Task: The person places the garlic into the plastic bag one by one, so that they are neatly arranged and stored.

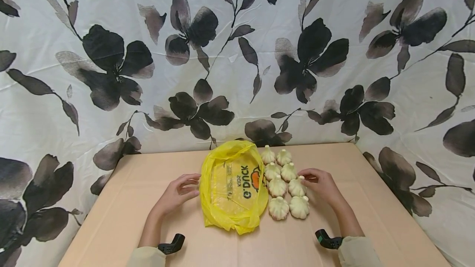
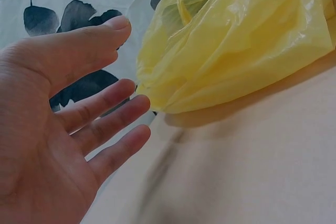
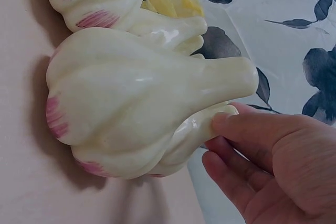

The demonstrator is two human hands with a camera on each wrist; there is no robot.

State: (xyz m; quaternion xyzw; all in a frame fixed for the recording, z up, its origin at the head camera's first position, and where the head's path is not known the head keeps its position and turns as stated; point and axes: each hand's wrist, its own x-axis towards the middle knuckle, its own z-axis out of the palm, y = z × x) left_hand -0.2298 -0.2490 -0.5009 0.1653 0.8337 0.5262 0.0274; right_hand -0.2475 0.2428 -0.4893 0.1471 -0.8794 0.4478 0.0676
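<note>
A yellow plastic bag [image 1: 228, 213] with printed lettering and an orange duck picture lies on the table, its rim bunched up around it. Beside its left edge is my left hand [image 1: 179, 193], fingers loosely extended; whether the fingertips touch the bag [image 2: 236, 51] cannot be told. Right of the bag stand several white garlic bulbs [image 1: 278, 208] in two columns, glossy, with pinkish streaks near their bases. With thumb and finger my right hand [image 1: 320, 184] pinches the stem of one garlic bulb [image 3: 191, 132] in the right column. A nearer bulb [image 3: 131, 98] partly hides it in the right wrist view.
A light tan table [image 1: 163, 162] carries everything. Behind it and along its sides hangs a white cloth [image 1: 256, 81] with dark flowers. Black wrist devices [image 1: 172, 244] sit on both forearms, below light sleeves [image 1: 358, 250].
</note>
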